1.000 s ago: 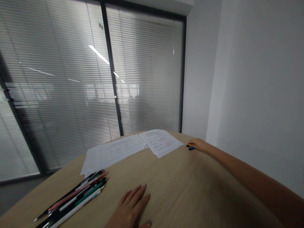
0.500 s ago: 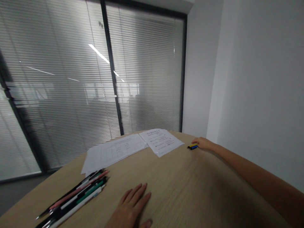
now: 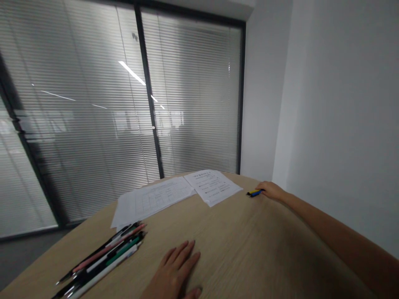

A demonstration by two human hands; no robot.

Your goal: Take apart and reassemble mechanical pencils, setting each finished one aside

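Observation:
Low in the picture my left hand (image 3: 176, 265) lies on the wooden tabletop (image 3: 215, 241), palm down, fingers stretched out and nothing in them. A bundle of pens (image 3: 106, 257) lies to its left, with black, white, pink and green barrels. My right arm reaches across to the far right side of the table. There the fingers of my right hand (image 3: 270, 190) are curled at the near end of a blue pen (image 3: 256, 193). Beside it is a yellow pen (image 3: 252, 192). Both have dark tips, and my fingers partly hide their other ends.
A printed sheet (image 3: 213, 187) lies near the table's far edge, left of my right hand. More papers (image 3: 149, 199) with a table grid overlap it on the left. Beyond stand a glass partition with blinds (image 3: 193, 95) and a white wall (image 3: 336, 104).
My right hand has drawn back slightly to the right, so more of the blue and yellow pens shows. My left hand stays flat on the table; the view has shifted a little.

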